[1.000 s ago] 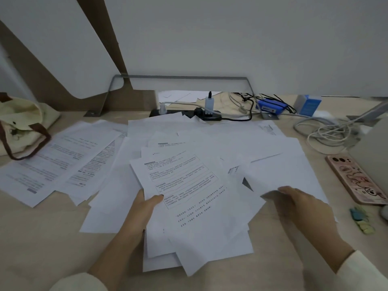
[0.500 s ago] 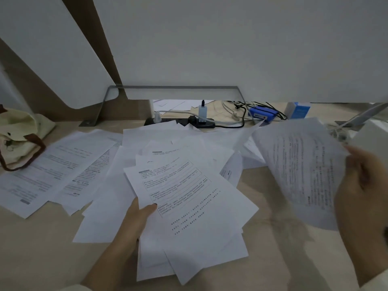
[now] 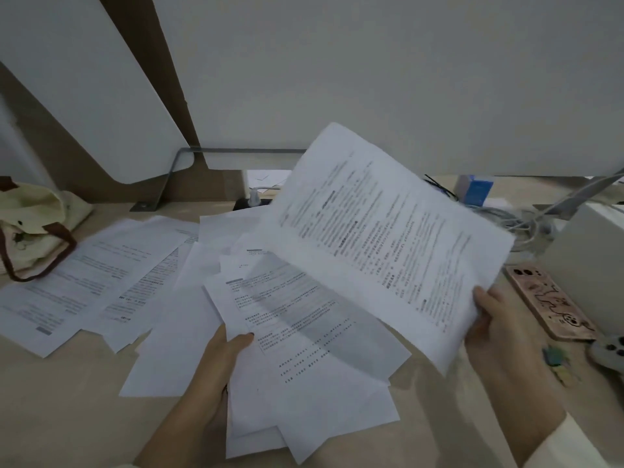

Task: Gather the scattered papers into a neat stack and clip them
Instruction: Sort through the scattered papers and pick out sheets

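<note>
White printed papers lie scattered over the wooden desk (image 3: 67, 417). My left hand (image 3: 219, 359) holds the left edge of a loose pile of papers (image 3: 304, 349) in the middle, its thumb on the top sheet. My right hand (image 3: 496, 325) grips the near corner of a printed sheet (image 3: 381, 241) raised in the air above the pile, tilted toward the back. More sheets (image 3: 94, 282) spread out flat on the left side. Small coloured clips (image 3: 553, 361) lie on the desk at the right, near my right wrist.
A cream tote bag (image 3: 30, 224) sits at the far left. At the right lie a phone in a pink case (image 3: 547, 305), a white box (image 3: 587, 261), tangled cables (image 3: 513, 224) and a blue carton (image 3: 476, 189). A power strip (image 3: 250, 202) sits at the back by the partition.
My right hand picked a sheet off the desk at the right, lifted it and swung it left over the central pile. My left hand stayed on the pile.
</note>
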Demonstrator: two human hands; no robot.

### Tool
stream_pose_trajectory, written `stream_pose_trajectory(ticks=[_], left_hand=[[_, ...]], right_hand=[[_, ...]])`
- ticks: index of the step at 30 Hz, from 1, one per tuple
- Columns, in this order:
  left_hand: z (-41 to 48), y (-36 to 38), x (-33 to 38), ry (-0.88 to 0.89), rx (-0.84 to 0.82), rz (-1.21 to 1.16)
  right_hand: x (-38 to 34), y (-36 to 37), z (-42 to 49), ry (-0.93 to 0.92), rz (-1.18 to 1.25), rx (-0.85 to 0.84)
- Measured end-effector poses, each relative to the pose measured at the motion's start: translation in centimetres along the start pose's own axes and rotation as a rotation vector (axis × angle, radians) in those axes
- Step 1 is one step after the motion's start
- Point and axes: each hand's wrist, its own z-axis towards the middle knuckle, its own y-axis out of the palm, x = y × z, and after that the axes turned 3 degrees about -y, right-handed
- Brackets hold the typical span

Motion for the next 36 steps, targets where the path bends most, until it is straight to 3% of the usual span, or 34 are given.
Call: stream_pose_trajectory(ticks=[3, 8, 16, 18, 21, 24, 30, 36], left_hand=[[-0.2, 0.0, -0.1, -0.010, -0.010, -0.071], [-0.8, 0.9, 0.6, -0.081, -0.020, -0.191], [-0.1, 1.6, 0.8, -0.007, 0.047, -0.133], [0.2, 1.4, 0.6, 0.024, 0.057, -0.080], [0.8, 1.2, 1.0, 0.072, 0.055, -0.013], [2.0, 0.4, 1.0, 0.087, 0.053, 0.057], [3.6, -0.5, 0.2, 0.067, 0.114, 0.125], [3.2, -1.1, 0.6, 0.093, 0.143, 0.182]], right_hand=[[2.9, 0.1, -0.7, 0.124, -0.102, 0.047], [6.0, 0.8, -2.9, 0.161, -0.290, 0.004], [7.3, 2.1, -4.6, 0.583, -0.512, -0.464], [6.5, 2.1, -4.3, 0.597, -0.566, -0.534], [5.6, 0.9, -1.6, 0.383, -0.536, -0.327], [4.7, -0.6, 3.1, 0.241, -0.344, -0.084], [3.7, 0.2, 9.8, 0.400, 0.133, -0.066], [4.0, 2.6, 12.7, 0.523, 0.170, 0.080]])
